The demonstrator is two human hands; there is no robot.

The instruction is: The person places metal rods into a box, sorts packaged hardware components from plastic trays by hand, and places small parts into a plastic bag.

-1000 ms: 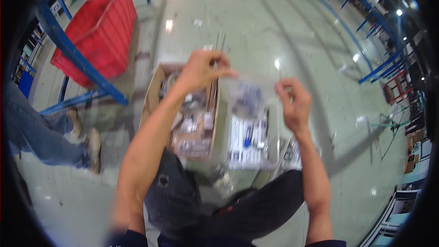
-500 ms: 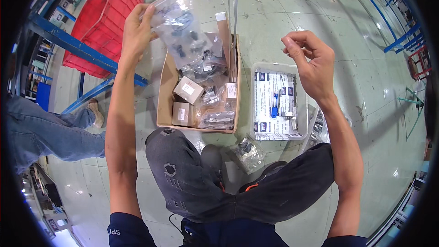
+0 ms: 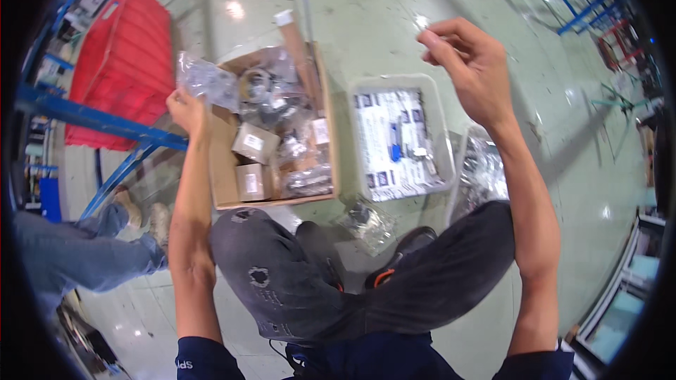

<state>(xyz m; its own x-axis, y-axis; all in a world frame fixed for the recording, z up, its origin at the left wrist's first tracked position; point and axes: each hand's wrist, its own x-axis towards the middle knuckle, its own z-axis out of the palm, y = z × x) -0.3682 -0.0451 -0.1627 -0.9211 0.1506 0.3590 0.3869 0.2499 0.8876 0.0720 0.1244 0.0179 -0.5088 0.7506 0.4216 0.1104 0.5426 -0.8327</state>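
Note:
My left hand (image 3: 189, 111) is closed on a clear plastic bag (image 3: 208, 84) of small parts, held at the left rim of an open cardboard box (image 3: 222, 148). Inside the box lie two small cartons (image 3: 255, 142), several clear bags of parts (image 3: 307, 181) and a ring-shaped roll (image 3: 251, 86). Raised over the floor beyond a white plastic tub (image 3: 443, 127), my right hand (image 3: 475, 74) has thumb and fingers pinched together; what they hold, if anything, cannot be made out. Printed paper lines the tub, with a blue-handled tool (image 3: 396, 150) and metal pieces on it.
Another bag of parts (image 3: 370, 225) lies on the floor by my feet. A second clear container (image 3: 479, 169) with bags stands right of the tub. To the left are a red crate (image 3: 123, 63), a blue metal frame (image 3: 98, 119) and another person's legs (image 3: 84, 246).
My left hand has brought the bag down and toward me, to the box's left edge. My right hand stays raised and pinched. The view has shifted, and the scene looks more blurred.

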